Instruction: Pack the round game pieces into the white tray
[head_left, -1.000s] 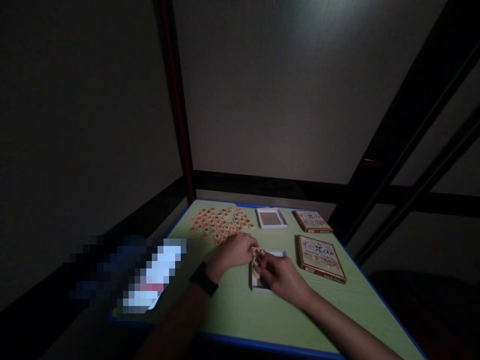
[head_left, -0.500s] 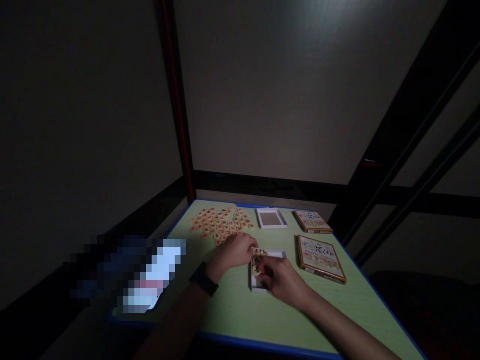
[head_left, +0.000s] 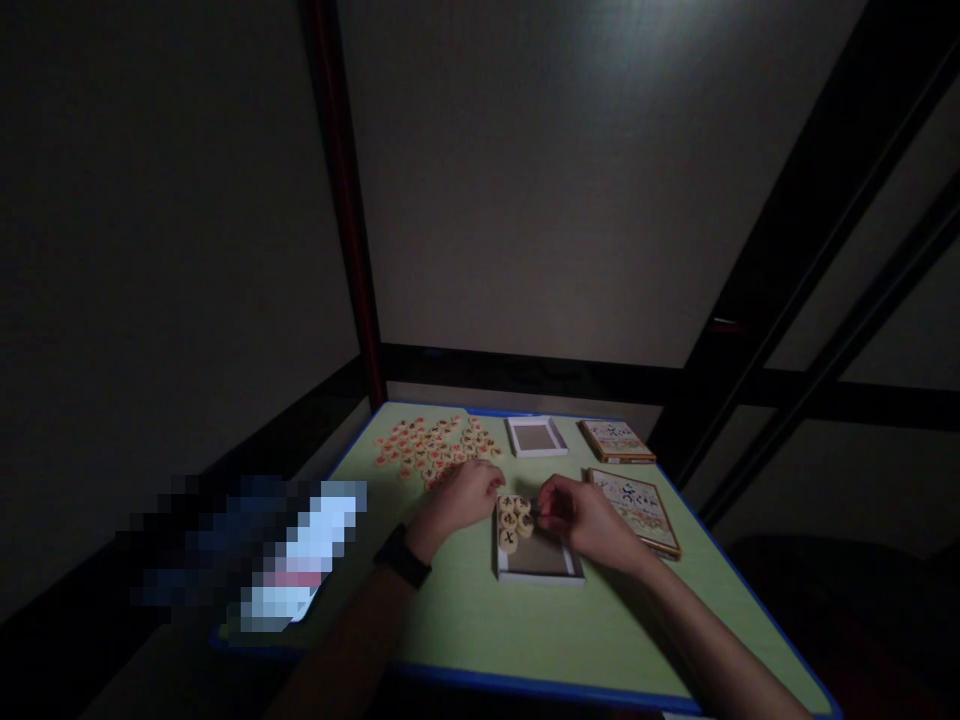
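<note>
A shallow white box (head_left: 541, 577) sits on the green table with several xiangqi pieces (head_left: 508, 538) in its left part, their black characters facing up. My left hand (head_left: 466, 494), a dark band on its wrist, is beside the box's far left corner; its fingers curl down and whatever they hold is hidden. Over the box's right side is my right hand (head_left: 592, 520), thumb and fingertips pinched close to the pieces. What lies in that pinch is too dark to make out. Many loose xiangqi pieces (head_left: 424, 445) are spread beyond my left hand.
A second white box tray (head_left: 538, 450) lies at the back of the table. Two printed box lids (head_left: 619, 440) are on the right, the nearer lid (head_left: 637, 505) partly behind my right hand. A blurred bright device (head_left: 307, 560) lies at the left edge.
My right hand has moved right and up from the box's left part, uncovering several pieces there. My left hand has shifted slightly away from the box corner. The view has shifted slightly.
</note>
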